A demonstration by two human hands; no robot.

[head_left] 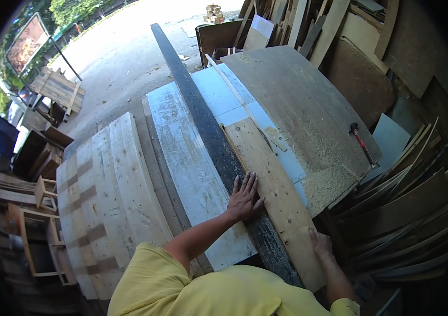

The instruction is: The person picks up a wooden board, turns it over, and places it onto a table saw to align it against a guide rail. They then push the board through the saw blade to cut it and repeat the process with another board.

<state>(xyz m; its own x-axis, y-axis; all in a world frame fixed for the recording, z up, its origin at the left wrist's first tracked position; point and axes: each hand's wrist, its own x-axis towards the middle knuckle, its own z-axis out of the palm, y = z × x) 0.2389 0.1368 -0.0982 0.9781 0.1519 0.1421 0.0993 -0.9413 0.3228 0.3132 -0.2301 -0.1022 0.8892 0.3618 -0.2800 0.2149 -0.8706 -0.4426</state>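
My left hand (244,199) lies flat with fingers spread, across the edge where a long dark beam (203,113) meets a pale wooden plank (276,184). The plank is knotty and rests lengthwise along the beam's right side. At its near right edge, my right hand (321,245) grips the plank, with some fingers hidden beneath or behind it. Under both pieces are light blue-white boards (181,137) with a worn, scuffed surface.
A brown sheet (287,79) with sawdust (332,184) lies to the right, bearing a red-handled hammer (361,142). Joined pale planks (113,174) are at left. Scrap wood strips (408,210) crowd the right side. Wooden frames (39,242) stand far left.
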